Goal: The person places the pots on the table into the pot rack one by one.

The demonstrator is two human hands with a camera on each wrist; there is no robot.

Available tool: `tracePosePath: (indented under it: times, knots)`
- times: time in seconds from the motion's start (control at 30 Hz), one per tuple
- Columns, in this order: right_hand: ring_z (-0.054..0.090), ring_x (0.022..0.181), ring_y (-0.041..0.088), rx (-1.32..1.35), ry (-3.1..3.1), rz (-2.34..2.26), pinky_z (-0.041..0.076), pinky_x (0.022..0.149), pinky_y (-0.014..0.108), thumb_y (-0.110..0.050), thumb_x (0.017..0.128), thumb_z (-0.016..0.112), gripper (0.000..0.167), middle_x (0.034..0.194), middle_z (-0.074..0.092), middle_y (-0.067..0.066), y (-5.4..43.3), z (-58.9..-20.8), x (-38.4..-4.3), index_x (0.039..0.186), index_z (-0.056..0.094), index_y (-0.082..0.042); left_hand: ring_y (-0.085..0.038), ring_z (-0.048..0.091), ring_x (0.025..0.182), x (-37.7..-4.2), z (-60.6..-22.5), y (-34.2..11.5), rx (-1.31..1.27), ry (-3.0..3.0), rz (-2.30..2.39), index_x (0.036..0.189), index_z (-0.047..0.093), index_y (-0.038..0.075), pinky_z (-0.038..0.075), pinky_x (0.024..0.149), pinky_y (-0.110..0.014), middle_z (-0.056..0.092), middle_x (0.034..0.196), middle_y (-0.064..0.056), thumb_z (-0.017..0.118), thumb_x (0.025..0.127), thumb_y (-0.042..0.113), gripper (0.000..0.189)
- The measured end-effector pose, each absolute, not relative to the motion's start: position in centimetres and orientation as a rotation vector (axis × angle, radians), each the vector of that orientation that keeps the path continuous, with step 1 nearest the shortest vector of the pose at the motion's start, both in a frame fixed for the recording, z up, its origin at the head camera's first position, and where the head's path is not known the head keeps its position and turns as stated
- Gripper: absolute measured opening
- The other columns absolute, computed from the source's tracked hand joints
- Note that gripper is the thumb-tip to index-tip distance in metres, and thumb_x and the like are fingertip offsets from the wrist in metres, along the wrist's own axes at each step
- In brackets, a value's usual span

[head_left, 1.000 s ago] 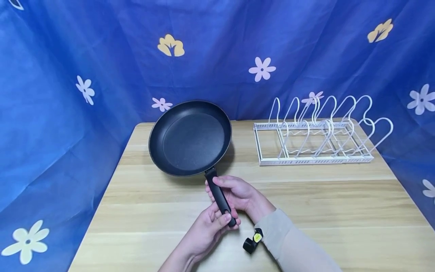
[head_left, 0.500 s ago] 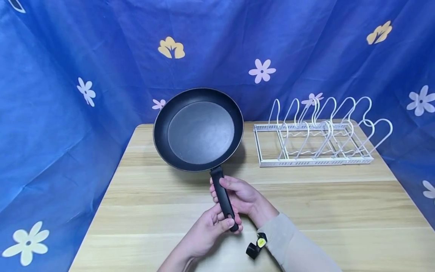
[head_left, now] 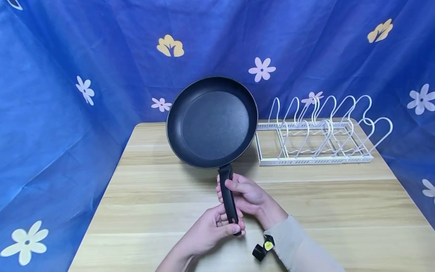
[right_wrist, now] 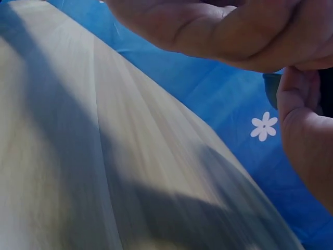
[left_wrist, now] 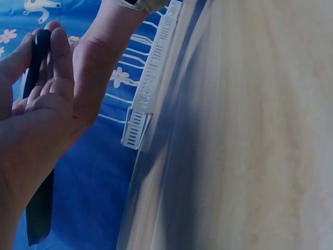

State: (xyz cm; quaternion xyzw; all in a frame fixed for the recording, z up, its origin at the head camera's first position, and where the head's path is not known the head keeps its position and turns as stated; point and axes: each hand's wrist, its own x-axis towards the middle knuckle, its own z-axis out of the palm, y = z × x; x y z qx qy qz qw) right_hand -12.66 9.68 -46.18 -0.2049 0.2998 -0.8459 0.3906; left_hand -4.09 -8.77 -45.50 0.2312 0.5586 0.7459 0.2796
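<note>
We see a blue curtain (head_left: 119, 56) with white and yellow flower shapes, hanging behind and around the sides of a pale, wood-grained worktop (head_left: 153, 211). Towards the back right of this worktop stands a white wire rack (head_left: 316, 161), its upright loops set in rows; that spacing presumably keeps flat things apart on edge.

To the left of the rack, a black frying pan (head_left: 215, 124) is held above the worktop, its inside tilted up towards us. In the head view its round edge overlaps the rack's left end, though we cannot tell how much depth lies between them.

A pale sleeve (head_left: 302, 245) covers the right forearm. The right hand (head_left: 249, 194) has its grip closed about the pan's handle (head_left: 228, 196) near the bowl, thumb on top and fingers beneath, probably because most of the weight lies on that side. The left hand (head_left: 207, 230) pinches the handle's far end, thumb above and fingers below; we judge that this steadies the tilt by countering the bowl's pull.

Smallest, a black fitting (head_left: 263, 247) with a yellow spot sits at the right wrist, beside the cuff.
</note>
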Motion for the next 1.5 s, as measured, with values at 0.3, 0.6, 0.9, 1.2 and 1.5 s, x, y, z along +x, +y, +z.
tracePosePath:
  times: [0.3,0.6,0.9,1.2,1.5]
  knots:
    - [0.071,0.091,0.01,-0.407,0.974,-2.223,0.061,0.09,0.022,-0.018,0.104,0.072,0.022,0.104,0.079,-0.004,10.6,-45.6,-11.7,0.12,0.058,-0.012,-0.002,0.074,0.094,-4.1,-45.1,-8.0,0.513,1.7,1.869,0.127,0.054,-0.02,0.062,0.089,-0.019,0.077,0.105,-0.012,0.075,0.102,0.012,0.046]
    - [0.072,0.09,0.008,-0.365,1.251,-2.283,0.062,0.086,0.021,-0.008,0.105,0.068,0.017,0.1,0.077,-0.004,11.9,-44.6,-10.8,0.119,0.058,-0.009,-0.006,0.074,0.091,-3.6,-43.4,-6.2,0.294,1.944,1.769,0.125,0.061,-0.007,0.061,0.082,-0.017,0.08,0.11,-0.016,0.083,0.093,0.005,0.04]
    - [0.073,0.095,0.006,-0.357,1.39,-2.346,0.062,0.088,0.02,-0.004,0.106,0.065,0.014,0.103,0.076,-0.005,13.9,-43.3,-10.1,0.118,0.059,-0.008,-0.007,0.074,0.09,-3.6,-41.8,-5.0,0.316,2.105,1.689,0.123,0.065,0.003,0.062,0.08,-0.015,0.082,0.111,-0.007,0.087,0.09,0.007,0.04]
    - [0.074,0.094,0.006,-0.295,1.576,-2.416,0.063,0.089,0.02,-0.001,0.105,0.066,0.018,0.103,0.077,-0.006,15.6,-41.7,-9.4,0.119,0.055,-0.007,-0.004,0.077,0.09,-4.2,-40.9,-3.3,0.336,2.224,1.646,0.127,0.071,0.006,0.062,0.08,-0.014,0.083,0.11,-0.007,0.091,0.087,0.01,0.045]
    - [0.074,0.095,0.009,-0.145,1.765,-2.472,0.064,0.09,0.022,0.003,0.102,0.068,0.024,0.103,0.075,-0.005,16.8,-40.8,-8.7,0.12,0.054,-0.003,-0.012,0.081,0.098,-4.4,-40.5,-1.3,0.342,2.205,1.668,0.132,0.071,0.005,0.061,0.081,-0.011,0.083,0.116,-0.009,0.089,0.088,0.006,0.047]
